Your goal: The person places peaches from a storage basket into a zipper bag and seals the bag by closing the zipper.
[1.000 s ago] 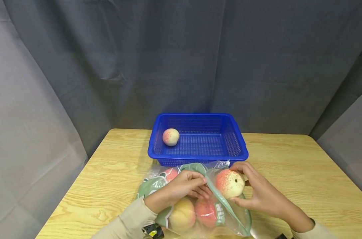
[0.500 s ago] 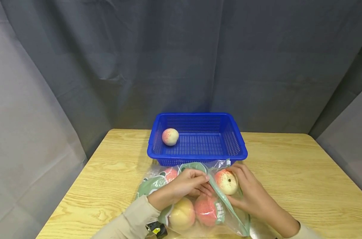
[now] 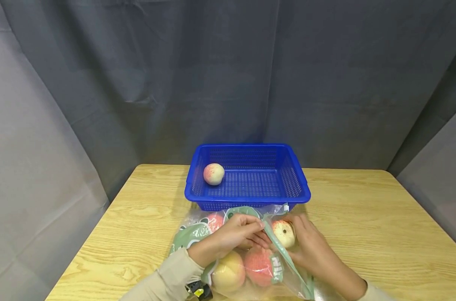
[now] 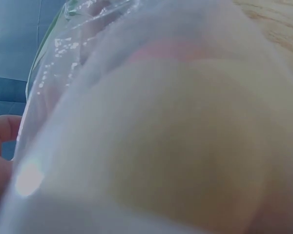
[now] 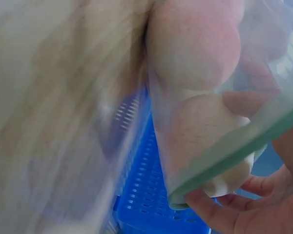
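A clear zip bag with green print (image 3: pixel 192 238) lies in front of the basket, several peaches inside it. My left hand (image 3: pixel 235 232) pinches the bag's green-edged mouth from the left. At the opening, my right hand (image 3: pixel 308 246) holds a cream-and-red peach (image 3: pixel 283 234), fingers above and thumb below, partly behind the plastic. A yellow peach (image 3: pixel 229 271) and a red peach (image 3: pixel 258 265) show through the bag's front. In the left wrist view the yellow peach (image 4: pixel 180 141) fills the picture, blurred by plastic. The bag's green edge (image 5: pixel 244 146) crosses the right wrist view.
A blue perforated basket (image 3: pixel 247 200) stands just behind the bag, with one pale peach (image 3: pixel 213 174) at its left side. Both rest on a wooden table (image 3: pixel 363 217). Grey cloth (image 3: pixel 213 75) hangs behind the table and along its sides.
My right hand has moved left with the peach, carrying it deeper into the bag's mouth. My left hand keeps its pinch on the edge and has barely shifted.
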A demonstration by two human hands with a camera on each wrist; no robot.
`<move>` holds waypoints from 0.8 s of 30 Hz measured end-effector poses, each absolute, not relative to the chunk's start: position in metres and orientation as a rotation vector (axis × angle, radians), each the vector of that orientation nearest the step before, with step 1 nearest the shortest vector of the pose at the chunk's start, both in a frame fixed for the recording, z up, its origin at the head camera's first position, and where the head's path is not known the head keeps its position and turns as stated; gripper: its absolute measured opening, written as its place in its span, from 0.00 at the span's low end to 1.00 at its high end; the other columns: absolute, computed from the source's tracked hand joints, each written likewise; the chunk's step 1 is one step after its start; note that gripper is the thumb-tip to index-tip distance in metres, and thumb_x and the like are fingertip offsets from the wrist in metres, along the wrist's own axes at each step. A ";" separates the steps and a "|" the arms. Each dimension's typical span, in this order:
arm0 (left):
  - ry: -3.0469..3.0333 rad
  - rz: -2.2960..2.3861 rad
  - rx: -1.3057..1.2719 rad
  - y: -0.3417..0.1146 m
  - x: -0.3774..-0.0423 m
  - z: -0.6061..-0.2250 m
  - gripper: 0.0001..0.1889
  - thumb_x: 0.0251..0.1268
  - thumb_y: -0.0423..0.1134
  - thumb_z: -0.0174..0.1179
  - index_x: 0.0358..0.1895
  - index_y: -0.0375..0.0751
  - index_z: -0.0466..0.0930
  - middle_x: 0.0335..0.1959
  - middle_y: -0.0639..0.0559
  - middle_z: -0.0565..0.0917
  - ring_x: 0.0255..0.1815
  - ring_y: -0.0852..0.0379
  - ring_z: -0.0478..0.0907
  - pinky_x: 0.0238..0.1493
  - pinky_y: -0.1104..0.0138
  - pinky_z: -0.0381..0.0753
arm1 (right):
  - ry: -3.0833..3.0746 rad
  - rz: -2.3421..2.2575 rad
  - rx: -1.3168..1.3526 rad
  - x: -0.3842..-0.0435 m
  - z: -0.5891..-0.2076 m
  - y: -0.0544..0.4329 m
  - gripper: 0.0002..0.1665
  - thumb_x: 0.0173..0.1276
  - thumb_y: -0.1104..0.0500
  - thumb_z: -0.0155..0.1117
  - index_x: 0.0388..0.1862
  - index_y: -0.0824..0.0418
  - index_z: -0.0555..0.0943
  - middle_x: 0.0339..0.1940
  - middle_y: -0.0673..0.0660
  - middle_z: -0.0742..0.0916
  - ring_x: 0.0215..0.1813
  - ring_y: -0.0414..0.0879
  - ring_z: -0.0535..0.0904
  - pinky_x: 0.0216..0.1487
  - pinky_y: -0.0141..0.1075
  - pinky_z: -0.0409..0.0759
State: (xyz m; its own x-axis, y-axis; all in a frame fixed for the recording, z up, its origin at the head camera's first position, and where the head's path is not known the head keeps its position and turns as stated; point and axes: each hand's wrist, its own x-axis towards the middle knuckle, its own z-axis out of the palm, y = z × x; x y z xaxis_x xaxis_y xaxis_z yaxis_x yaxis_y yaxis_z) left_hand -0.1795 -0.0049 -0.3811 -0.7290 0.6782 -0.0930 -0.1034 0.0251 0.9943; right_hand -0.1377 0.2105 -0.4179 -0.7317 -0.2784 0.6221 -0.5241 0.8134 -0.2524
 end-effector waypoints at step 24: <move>1.748 1.774 0.547 -0.004 -0.182 -0.385 0.14 0.72 0.35 0.50 0.45 0.23 0.77 0.36 0.34 0.85 0.30 0.60 0.83 0.40 0.66 0.85 | -2.551 0.959 0.467 -0.134 -0.422 0.214 0.33 0.45 0.71 0.77 0.53 0.63 0.77 0.49 0.59 0.82 0.44 0.53 0.82 0.32 0.24 0.81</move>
